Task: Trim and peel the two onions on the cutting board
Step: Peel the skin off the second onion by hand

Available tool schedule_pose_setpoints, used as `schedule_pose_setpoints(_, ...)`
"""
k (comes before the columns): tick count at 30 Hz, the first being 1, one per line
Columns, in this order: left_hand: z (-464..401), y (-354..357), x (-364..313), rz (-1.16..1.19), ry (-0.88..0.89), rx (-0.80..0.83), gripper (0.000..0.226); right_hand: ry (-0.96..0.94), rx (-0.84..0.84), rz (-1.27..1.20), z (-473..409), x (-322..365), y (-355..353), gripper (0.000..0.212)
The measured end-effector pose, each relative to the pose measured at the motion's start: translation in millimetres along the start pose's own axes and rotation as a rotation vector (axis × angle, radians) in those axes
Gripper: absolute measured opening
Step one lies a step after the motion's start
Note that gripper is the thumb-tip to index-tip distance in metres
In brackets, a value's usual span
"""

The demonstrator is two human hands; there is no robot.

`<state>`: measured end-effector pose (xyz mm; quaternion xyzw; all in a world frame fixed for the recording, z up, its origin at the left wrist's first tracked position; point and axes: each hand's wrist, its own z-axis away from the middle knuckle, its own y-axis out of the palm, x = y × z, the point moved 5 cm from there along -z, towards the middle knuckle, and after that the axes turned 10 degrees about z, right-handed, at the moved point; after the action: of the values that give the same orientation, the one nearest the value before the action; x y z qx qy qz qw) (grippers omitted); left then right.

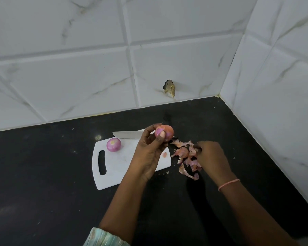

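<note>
left hand [148,150] clamped on half-peeled onion [164,133], lifted for peeling; right hand [212,157] down at skins [186,157] beside it, grip unclear, likely dropping peel.

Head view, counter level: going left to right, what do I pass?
Cutting board handle slot → peeled onion on the board → left hand holding the second onion → pile of skins → right hand.

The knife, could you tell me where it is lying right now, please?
In the head view the knife lies along the far edge of the white cutting board, blade pointing left, just behind the peeled onion and partly hidden by the left hand.
</note>
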<state>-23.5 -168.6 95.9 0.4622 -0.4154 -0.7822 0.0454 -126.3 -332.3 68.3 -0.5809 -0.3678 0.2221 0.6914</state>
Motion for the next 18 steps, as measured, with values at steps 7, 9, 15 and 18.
schedule_pose_setpoints(7, 4.7, 2.1, -6.4, -0.139, 0.119, 0.025, 0.044, -0.023, -0.148, -0.202, 6.2, 9.7, -20.9, 0.008)
schedule_pose_setpoints(9, 4.6, 0.2, -6.6, -0.181, 0.150, 0.031, 0.042, -0.120, -0.198, -0.505, 14.4, 26.3, -42.0, 0.009)
schedule_pose_setpoints(15, 7.6, 4.1, -8.4, -0.215, 0.218, 0.072, 0.047, -0.292, -0.197, -0.806, 31.0, 65.6, -67.9, 0.026)
schedule_pose_setpoints(18, 9.4, 7.0, -10.0, -0.265, 0.250, 0.086, 0.040, -0.289, -0.267, -0.806, 34.4, 65.1, -65.9, 0.023)
